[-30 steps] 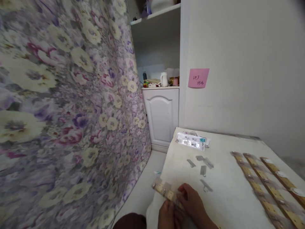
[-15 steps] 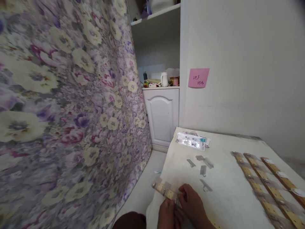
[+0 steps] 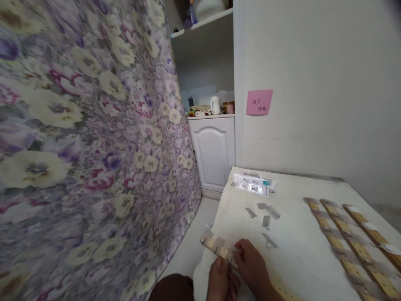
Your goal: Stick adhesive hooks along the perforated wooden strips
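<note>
At the near left edge of the white table [image 3: 300, 251], both of my hands close on a long tan cardboard strip [image 3: 217, 249] covered in clear plastic, with small metal pieces on it. My left hand [image 3: 219, 279] pinches it from below, fingers curled. My right hand [image 3: 252, 267] grips it from above, fingers bent over its top. The strip's far end sticks out to the left past my fingers. Several small grey metal clips [image 3: 265, 217] lie loose on the table just beyond my hands.
Three more tan strips [image 3: 344, 238] lie side by side on the table's right. A clear packet [image 3: 252, 185] rests at the far left corner. A floral curtain [image 3: 94, 146] hangs on the left. A white cupboard [image 3: 214, 150] and a pink note [image 3: 259, 102] are behind.
The camera view has shifted slightly. My hands stay on the strip, with the left hand moved up a little closer along it.
</note>
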The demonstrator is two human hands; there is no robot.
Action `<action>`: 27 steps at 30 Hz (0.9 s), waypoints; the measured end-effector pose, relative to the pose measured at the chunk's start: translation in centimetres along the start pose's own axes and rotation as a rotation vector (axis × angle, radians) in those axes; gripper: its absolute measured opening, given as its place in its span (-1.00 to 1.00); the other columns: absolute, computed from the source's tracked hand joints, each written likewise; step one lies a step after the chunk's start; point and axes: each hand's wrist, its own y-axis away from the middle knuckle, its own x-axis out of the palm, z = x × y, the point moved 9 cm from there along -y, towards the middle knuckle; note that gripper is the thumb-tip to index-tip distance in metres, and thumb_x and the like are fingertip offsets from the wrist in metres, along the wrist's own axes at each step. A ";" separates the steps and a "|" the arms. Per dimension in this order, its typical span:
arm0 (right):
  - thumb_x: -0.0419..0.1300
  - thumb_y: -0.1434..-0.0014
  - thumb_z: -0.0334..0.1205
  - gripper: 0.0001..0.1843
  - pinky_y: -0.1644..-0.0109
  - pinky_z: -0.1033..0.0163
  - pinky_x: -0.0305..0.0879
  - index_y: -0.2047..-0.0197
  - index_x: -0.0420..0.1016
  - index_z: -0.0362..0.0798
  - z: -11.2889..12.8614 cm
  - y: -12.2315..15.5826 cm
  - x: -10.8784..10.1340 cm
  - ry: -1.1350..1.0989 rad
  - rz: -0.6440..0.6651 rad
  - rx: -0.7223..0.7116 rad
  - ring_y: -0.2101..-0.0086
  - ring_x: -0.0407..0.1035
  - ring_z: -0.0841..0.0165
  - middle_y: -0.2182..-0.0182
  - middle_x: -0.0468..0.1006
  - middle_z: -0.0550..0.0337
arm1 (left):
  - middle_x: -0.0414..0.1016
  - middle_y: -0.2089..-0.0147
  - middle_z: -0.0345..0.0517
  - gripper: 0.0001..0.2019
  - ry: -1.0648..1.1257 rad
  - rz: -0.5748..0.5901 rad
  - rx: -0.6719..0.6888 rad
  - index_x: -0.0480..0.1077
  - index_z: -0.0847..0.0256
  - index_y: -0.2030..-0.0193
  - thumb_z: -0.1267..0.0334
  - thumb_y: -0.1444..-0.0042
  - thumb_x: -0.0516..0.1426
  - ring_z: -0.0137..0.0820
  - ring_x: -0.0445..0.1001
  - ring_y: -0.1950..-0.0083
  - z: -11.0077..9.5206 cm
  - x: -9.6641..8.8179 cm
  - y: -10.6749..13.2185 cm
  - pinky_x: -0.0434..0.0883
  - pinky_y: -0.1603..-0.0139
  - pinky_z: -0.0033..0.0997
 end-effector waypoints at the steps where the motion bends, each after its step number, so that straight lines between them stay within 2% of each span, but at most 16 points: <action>1: 0.01 -0.04 -0.25 -0.84 0.26 0.31 0.20 0.27 0.34 0.02 0.0 0.0 0.0 -0.004 -0.002 -0.002 0.36 0.40 0.35 0.39 0.50 0.24 | 0.40 0.73 -0.25 -0.65 -0.002 -0.003 -0.004 0.22 0.22 0.29 -0.01 -0.11 -0.17 -0.58 0.15 0.85 0.0 0.0 0.0 -0.09 0.86 -0.63; 8: 0.02 -0.04 -0.24 -0.87 0.27 0.31 0.18 0.30 0.34 0.04 -0.1 0.1 -0.1 0.003 -0.022 -0.006 0.36 0.40 0.35 0.40 0.51 0.25 | 0.40 0.74 -0.24 -0.65 0.009 -0.012 -0.025 0.23 0.23 0.30 -0.03 -0.10 -0.15 -0.58 0.13 0.86 0.3 0.0 -0.1 -0.10 0.85 -0.61; 13: 0.03 -0.06 -0.18 -0.87 0.27 0.30 0.18 0.30 0.34 0.04 0.3 0.2 -0.3 0.016 -0.016 -0.006 0.36 0.39 0.35 0.39 0.50 0.24 | 0.39 0.75 -0.23 -0.60 0.010 -0.003 0.012 0.27 0.27 0.27 -0.02 -0.12 -0.17 -0.57 0.15 0.84 0.2 0.1 -0.2 -0.08 0.85 -0.61; 21: 0.11 0.00 -0.15 -0.86 0.29 0.31 0.17 0.31 0.35 0.05 -0.2 0.1 -0.1 0.057 0.023 0.092 0.36 0.39 0.36 0.40 0.49 0.27 | 0.41 0.75 -0.19 -0.60 -0.012 -0.034 -0.052 0.24 0.26 0.26 -0.03 -0.12 -0.19 -0.57 0.14 0.84 0.1 -0.1 0.3 -0.08 0.82 -0.60; 27: 0.14 0.03 -0.11 -0.84 0.31 0.33 0.16 0.33 0.36 0.06 -0.6 -0.3 0.2 0.022 0.057 0.128 0.37 0.39 0.37 0.42 0.50 0.30 | 0.37 0.77 -0.25 -0.52 0.003 -0.005 -0.021 0.26 0.29 0.18 -0.10 -0.09 -0.17 -0.56 0.13 0.84 -0.5 0.3 0.6 -0.09 0.83 -0.60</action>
